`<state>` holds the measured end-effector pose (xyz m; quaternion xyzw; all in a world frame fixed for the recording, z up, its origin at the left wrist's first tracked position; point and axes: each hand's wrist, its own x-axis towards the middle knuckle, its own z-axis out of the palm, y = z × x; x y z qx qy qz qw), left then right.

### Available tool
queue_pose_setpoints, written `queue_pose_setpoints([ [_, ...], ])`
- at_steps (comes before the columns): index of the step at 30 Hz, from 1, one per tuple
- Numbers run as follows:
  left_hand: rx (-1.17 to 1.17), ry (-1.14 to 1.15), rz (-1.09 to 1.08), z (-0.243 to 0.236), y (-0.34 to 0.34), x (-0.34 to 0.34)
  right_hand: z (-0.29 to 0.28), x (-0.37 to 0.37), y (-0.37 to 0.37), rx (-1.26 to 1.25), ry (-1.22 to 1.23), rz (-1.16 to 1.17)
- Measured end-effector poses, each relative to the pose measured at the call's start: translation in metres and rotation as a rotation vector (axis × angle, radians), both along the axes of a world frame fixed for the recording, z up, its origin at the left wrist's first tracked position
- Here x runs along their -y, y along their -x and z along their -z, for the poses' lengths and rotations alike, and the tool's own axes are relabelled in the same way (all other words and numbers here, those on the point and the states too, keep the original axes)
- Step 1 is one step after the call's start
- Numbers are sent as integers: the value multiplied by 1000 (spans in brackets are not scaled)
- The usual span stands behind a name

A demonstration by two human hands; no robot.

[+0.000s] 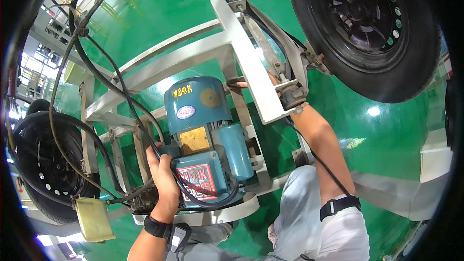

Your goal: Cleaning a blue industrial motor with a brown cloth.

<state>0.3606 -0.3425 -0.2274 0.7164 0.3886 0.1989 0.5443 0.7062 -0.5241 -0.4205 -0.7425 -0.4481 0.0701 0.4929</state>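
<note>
A blue-green electric motor pump [198,101] stands upright inside a white metal frame [246,63]. My left hand [163,176] is at its left side, fingers closed around a black cable [155,151] that loops across the pump's lower housing. My right forearm reaches up to the frame's right beam, beside a dark round joint [293,97] of the suspension arm [299,63]. Most of my right hand [272,81] is hidden behind that beam. A fingertip pokes out on the beam's left side, and whatever the hand touches is out of sight.
A large black wheel [357,14] fills the upper right, joined to the suspension arm. Another wheel [58,159] stands at the left behind black hoses. A yellowish plastic reservoir [94,219] sits at lower left. The floor [377,135] is glossy green.
</note>
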Motion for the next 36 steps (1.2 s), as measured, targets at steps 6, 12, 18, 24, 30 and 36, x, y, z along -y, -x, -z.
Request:
queue_pose_setpoints([
  [6,25,27,-14,4,3,1,-59,2,17,328,22,53],
  [12,31,36,-35,4,7,-1,-61,-8,22,510,77,74],
  [18,-90,-125,64,-11,-7,5,-67,-1,29,577,86,126],
  [24,-44,-48,36,1,-4,-4,-73,0,40,642,131,135],
  [30,-74,-89,33,-1,0,-5,-56,3,65,816,310,52],
  [36,-40,-75,31,7,1,-6,-80,-1,48,644,171,115],
])
